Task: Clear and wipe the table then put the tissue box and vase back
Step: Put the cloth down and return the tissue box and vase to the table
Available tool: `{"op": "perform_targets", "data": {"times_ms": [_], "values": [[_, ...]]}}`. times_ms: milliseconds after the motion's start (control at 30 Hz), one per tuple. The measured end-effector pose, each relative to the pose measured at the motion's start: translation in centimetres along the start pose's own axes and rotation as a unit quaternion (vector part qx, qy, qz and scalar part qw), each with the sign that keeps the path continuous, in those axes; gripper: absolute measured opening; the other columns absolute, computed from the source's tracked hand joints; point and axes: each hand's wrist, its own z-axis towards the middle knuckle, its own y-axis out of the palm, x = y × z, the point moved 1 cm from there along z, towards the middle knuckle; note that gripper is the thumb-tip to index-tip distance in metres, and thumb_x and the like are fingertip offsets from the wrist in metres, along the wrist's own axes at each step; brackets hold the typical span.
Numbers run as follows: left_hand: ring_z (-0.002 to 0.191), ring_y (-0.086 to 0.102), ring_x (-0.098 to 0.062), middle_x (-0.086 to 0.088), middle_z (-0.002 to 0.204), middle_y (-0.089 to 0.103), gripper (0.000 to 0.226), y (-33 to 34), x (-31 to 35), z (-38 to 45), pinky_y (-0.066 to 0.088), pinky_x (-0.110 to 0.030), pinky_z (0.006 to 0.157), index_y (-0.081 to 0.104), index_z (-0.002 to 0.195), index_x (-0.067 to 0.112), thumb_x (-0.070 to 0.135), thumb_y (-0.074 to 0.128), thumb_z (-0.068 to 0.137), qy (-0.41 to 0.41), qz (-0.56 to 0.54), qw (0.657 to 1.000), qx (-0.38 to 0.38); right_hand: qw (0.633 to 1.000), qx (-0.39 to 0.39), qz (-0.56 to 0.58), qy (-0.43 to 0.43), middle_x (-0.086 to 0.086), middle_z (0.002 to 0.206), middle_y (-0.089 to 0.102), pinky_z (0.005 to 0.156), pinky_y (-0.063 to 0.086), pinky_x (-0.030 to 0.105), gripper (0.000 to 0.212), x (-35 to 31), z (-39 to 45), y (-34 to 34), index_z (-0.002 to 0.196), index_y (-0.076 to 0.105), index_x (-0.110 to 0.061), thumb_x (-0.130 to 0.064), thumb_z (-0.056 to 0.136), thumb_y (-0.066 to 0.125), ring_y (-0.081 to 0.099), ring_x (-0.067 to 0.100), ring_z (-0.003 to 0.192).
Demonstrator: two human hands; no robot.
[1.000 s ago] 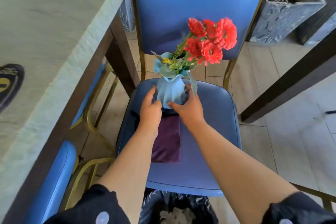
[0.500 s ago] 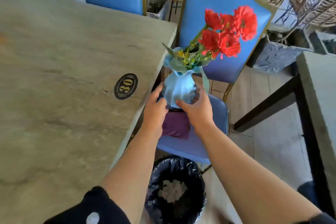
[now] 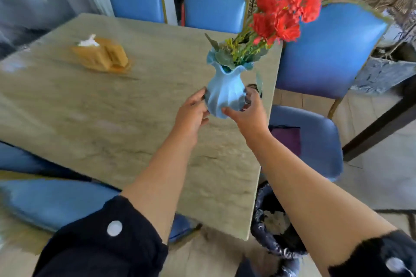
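A light blue ribbed vase (image 3: 225,94) with red flowers (image 3: 283,16) is held upright between both hands above the right part of the stone table (image 3: 112,119). My left hand (image 3: 192,112) cups its left side and my right hand (image 3: 249,114) wraps its lower right. Whether its base touches the tabletop I cannot tell. A wooden tissue box (image 3: 102,55) with a white tissue sticking out stands on the table's far left part.
A blue chair (image 3: 315,141) at the table's right side carries a purple cloth (image 3: 288,139) on its seat. A black-lined waste bin (image 3: 276,227) sits below the table's near right corner. More blue chairs (image 3: 213,7) line the far and near sides.
Both hands lifted the vase off the blue chair seat and carried it left, over the table. The purple cloth stayed on the chair.
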Motion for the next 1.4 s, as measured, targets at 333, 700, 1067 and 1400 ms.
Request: {"op": "perform_targets", "data": {"times_ms": [333,700,1067,1400], "values": [[0.108,0.060,-0.012,0.013,0.117,0.065,0.050,-15.1,0.9,3.0,0.044,-0.033,0.089,0.051,0.135,0.035,0.015,0.042,0.089,-0.011,0.033,0.999,-0.005,1.000,-0.024,-0.003,0.004,-0.003,0.128,0.057,0.093,0.051,0.039,0.079,-4.4,-2.2,13.7,0.137,0.043,-0.022,-0.028,0.069,0.084,0.058,0.017,0.114],[0.112,0.057,-0.014,0.008,0.122,0.061,0.051,-25.1,2.1,17.6,0.044,-0.037,0.098,0.044,0.140,0.034,0.015,0.044,0.093,-0.017,0.045,0.999,0.024,0.998,-0.056,-0.026,0.004,-0.002,0.133,0.055,0.094,0.050,0.039,0.081,-6.1,8.9,28.3,0.141,0.040,-0.021,-0.030,0.072,0.081,0.058,0.018,0.115],[0.109,0.061,-0.015,0.006,0.131,0.059,0.058,-30.2,1.8,29.8,0.047,-0.024,0.077,0.042,0.141,0.036,0.018,0.049,0.087,-0.034,0.061,0.997,-0.012,0.997,-0.053,-0.036,0.030,0.001,0.138,0.051,0.081,0.044,0.029,0.073,-5.8,17.4,37.2,0.141,0.039,-0.024,-0.024,0.078,0.076,0.055,0.022,0.117],[0.129,0.047,-0.018,0.006,0.146,0.044,0.055,-31.8,0.4,32.7,0.039,-0.038,0.107,0.041,0.143,0.033,0.016,0.047,0.091,0.031,0.135,0.990,-0.026,0.998,-0.004,-0.016,0.053,-0.006,0.132,0.052,0.090,0.049,0.031,0.081,-4.1,18.2,40.3,0.143,0.036,-0.030,-0.025,0.074,0.078,0.054,0.012,0.116]]}}
